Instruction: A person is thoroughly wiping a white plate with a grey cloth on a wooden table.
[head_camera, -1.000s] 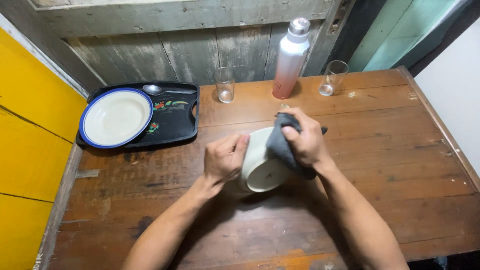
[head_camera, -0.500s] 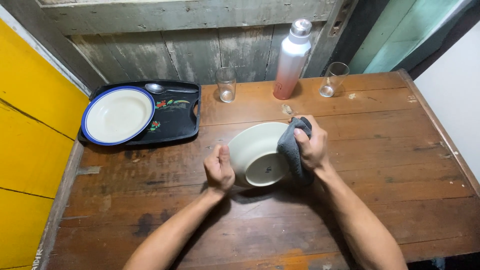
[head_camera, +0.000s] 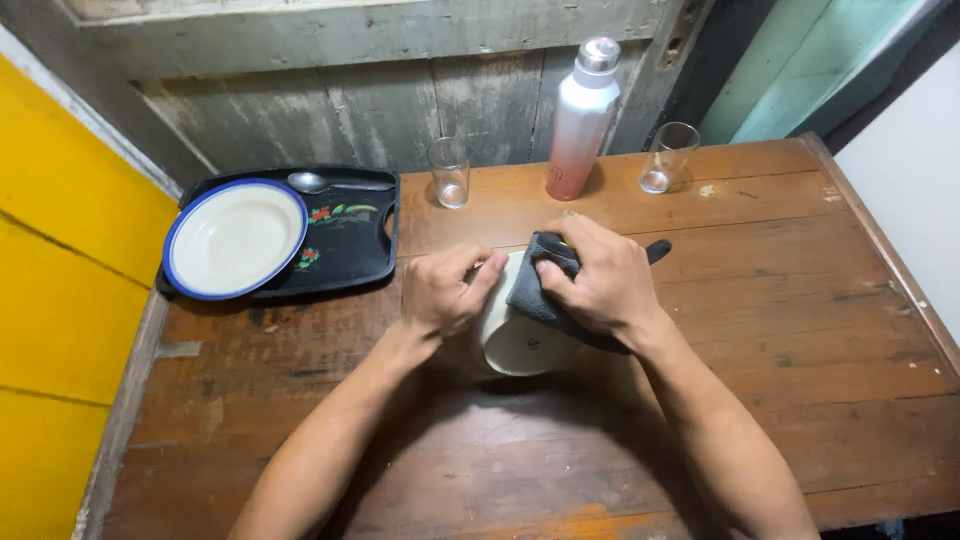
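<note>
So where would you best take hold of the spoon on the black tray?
By its handle, probably, coming from above. The spoon lies flat along the back edge of the tray, bowl end beside the blue-rimmed plate, while its slim handle points right over bare tray.

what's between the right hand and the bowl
In the head view a dark grey cloth lies between the right hand and the white bowl, pressed against the bowl's upturned outside. The left hand grips the bowl bare.
</note>
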